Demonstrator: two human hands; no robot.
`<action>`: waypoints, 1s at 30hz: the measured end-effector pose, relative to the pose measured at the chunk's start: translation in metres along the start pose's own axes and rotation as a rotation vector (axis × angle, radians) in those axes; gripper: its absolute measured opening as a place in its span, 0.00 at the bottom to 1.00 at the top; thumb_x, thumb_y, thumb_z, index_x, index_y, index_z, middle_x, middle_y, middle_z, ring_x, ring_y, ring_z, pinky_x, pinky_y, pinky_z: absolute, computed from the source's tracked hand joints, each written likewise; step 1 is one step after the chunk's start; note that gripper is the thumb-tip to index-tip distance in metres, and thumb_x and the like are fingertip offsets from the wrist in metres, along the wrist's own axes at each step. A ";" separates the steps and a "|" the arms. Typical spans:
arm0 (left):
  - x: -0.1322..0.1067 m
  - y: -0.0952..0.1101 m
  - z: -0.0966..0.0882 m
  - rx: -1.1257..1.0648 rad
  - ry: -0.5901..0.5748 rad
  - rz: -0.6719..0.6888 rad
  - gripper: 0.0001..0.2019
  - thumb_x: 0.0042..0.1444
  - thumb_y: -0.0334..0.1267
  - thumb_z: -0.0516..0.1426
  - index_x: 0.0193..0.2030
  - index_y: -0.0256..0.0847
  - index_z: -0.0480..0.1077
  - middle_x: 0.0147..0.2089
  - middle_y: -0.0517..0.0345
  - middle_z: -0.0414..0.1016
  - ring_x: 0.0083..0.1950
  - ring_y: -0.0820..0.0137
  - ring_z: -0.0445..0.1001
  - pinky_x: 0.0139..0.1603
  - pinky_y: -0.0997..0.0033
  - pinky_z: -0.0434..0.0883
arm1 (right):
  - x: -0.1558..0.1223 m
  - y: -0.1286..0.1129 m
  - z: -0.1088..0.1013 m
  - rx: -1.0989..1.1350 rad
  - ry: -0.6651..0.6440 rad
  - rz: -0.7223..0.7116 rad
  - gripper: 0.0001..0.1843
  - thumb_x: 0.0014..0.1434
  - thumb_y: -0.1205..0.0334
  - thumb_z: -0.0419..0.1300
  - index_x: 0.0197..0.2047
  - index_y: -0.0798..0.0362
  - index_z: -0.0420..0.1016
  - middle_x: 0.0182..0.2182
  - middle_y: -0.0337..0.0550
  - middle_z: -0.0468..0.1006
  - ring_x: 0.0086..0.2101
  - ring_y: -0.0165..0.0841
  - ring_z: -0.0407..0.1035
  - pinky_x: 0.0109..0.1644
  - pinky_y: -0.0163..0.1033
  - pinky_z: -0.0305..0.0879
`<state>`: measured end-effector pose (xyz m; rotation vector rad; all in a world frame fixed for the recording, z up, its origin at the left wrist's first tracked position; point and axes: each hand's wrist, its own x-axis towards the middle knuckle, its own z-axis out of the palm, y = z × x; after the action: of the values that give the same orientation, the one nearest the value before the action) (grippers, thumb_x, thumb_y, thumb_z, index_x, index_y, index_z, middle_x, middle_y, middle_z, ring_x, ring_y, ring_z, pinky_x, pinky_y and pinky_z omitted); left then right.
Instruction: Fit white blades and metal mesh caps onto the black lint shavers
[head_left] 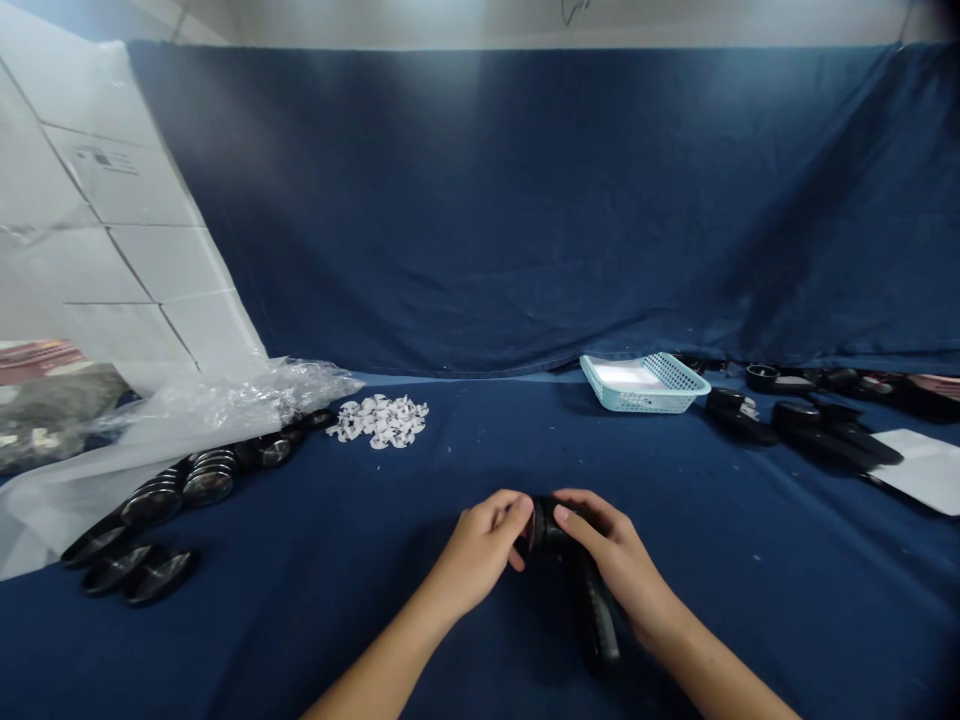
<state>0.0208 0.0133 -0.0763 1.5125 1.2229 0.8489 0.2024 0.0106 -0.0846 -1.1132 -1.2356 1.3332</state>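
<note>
**Both hands on black handled device [596,610]; held over the table**
L hand [480,548] & R hand [611,560] curled closed round its head end; handle runs back twd the body, slightly right, long axis roughly front-to-back; R hand nearer the handle; head end points away, prob., fingers hide it; device sits above blue cloth [750,600]; lt-blue basket [643,385] well ahead.

1. No words can be read anywhere in view.
2. A white cardboard carton [154,255] at far left bears a small dark printed block [109,160], too small to read.
3. Red printed packaging [37,357] at the left edge is blurred.
4. A dark scrawled mark [576,10] on the pale far wall is cut off.
</note>
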 end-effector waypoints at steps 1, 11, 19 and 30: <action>0.001 -0.001 -0.001 -0.028 -0.028 -0.011 0.23 0.60 0.55 0.52 0.52 0.39 0.68 0.36 0.55 0.74 0.30 0.70 0.74 0.35 0.68 0.70 | 0.000 0.000 0.000 -0.015 0.003 -0.011 0.21 0.53 0.46 0.65 0.45 0.50 0.75 0.40 0.42 0.77 0.44 0.40 0.69 0.51 0.42 0.61; -0.001 0.000 -0.003 -0.190 -0.098 -0.089 0.28 0.58 0.57 0.54 0.60 0.43 0.61 0.52 0.43 0.69 0.37 0.67 0.76 0.30 0.70 0.72 | -0.001 0.000 0.000 -0.048 -0.009 -0.028 0.22 0.53 0.45 0.64 0.46 0.50 0.74 0.41 0.43 0.77 0.45 0.41 0.68 0.51 0.43 0.61; 0.000 0.001 -0.009 -0.250 -0.160 0.012 0.40 0.44 0.43 0.69 0.63 0.47 0.59 0.65 0.44 0.59 0.52 0.60 0.72 0.47 0.62 0.72 | 0.001 0.003 -0.001 -0.031 0.012 -0.024 0.23 0.53 0.45 0.64 0.46 0.50 0.75 0.43 0.44 0.77 0.46 0.42 0.68 0.52 0.42 0.60; 0.000 0.004 -0.011 -0.213 -0.138 -0.088 0.29 0.46 0.44 0.67 0.55 0.42 0.66 0.55 0.47 0.68 0.39 0.69 0.75 0.25 0.77 0.71 | -0.001 0.004 0.001 -0.078 0.014 -0.022 0.22 0.52 0.45 0.65 0.45 0.51 0.75 0.38 0.42 0.78 0.42 0.38 0.69 0.47 0.39 0.61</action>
<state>0.0120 0.0161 -0.0698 1.3137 1.0558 0.7773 0.2013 0.0092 -0.0883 -1.1584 -1.2952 1.2675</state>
